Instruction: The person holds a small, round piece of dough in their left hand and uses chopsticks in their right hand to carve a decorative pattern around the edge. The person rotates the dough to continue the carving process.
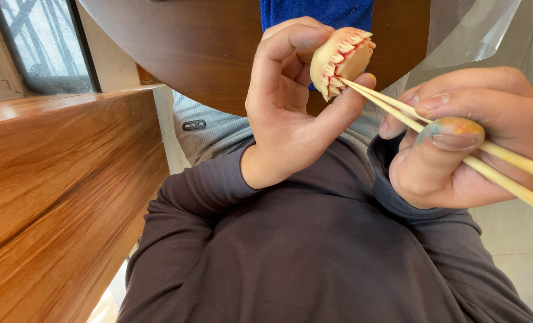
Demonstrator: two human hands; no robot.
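while left hand [290, 101] curls closed around dough piece [341, 60], right hand [464, 140] pinches chopsticks [434, 128], tips touching its red-edged pleats.

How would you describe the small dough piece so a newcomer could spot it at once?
Start at the round dark wooden table. In front of it the left hand pinches a pale yellow dough piece. Red-lined cuts along its edge and touching chopsticks mark it out.
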